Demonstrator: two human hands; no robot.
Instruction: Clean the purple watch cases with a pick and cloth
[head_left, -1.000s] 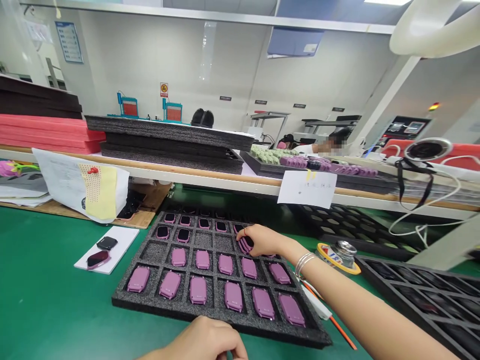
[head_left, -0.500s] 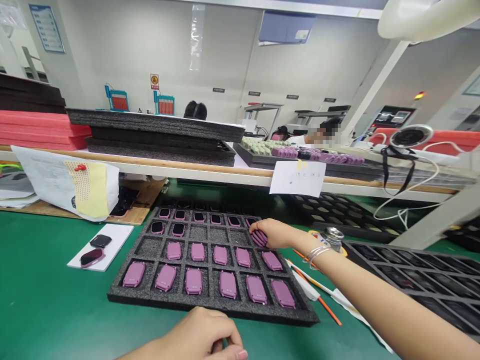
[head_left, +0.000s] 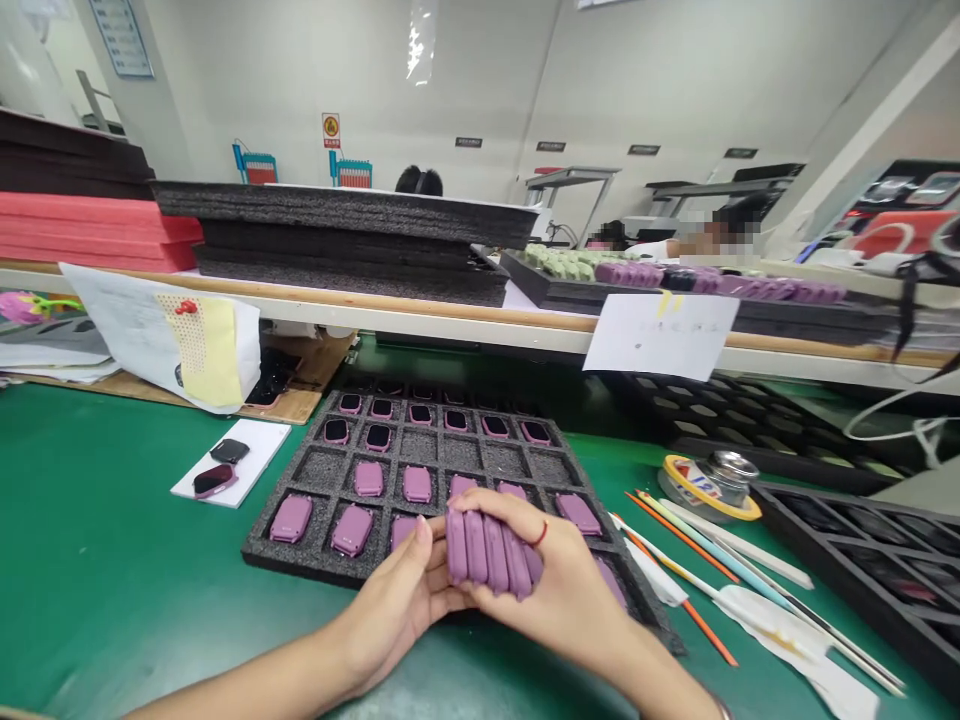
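Note:
A row of several purple watch cases (head_left: 491,550), pressed side by side, is gripped by my right hand (head_left: 577,570) above the tray's front edge. My left hand (head_left: 394,610) meets the left end of that row, its thumb apart and its fingers reaching under the near side. Below lies a black foam tray (head_left: 322,575) with square pockets. Purple cases, such as one purple case (head_left: 291,518), lie back up in its front rows; my hands hide some of them. Dark-screened watch cases (head_left: 379,437) sit in the back rows. Several pockets between hold nothing.
Two loose watch parts lie on a white pad (head_left: 262,460) at left. To the right are thin sticks (head_left: 697,545), a white cloth (head_left: 787,625), a metal-capped jar (head_left: 731,475) and another foam tray (head_left: 847,560). A shelf (head_left: 420,315) with foam stacks crosses behind; a person sits beyond.
My right hand has brought the row of purple cases from the tray's back right to the front middle. My left hand has risen to meet it. The view has shifted.

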